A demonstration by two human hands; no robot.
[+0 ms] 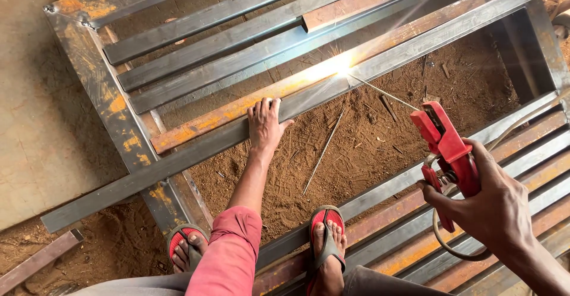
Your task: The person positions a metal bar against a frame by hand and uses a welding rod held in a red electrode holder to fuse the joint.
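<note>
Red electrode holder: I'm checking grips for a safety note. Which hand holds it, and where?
The right hand grips the red electrode holder by its handle end; the left hand presses flat on a steel bar.

Reddish-brown dirt floor (356, 147) carries a rusty grey steel-bar frame (107, 100); thin spent welding rods (323, 150) lie at centre, scrap bar (38, 259) at eight o'clock.

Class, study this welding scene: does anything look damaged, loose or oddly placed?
Yes. The left hand rests bare on the steel bar close to the bright welding arc. The bars carry orange rust patches, and a loose rod lies on the dirt. The right hand grips the red electrode holder.
</note>
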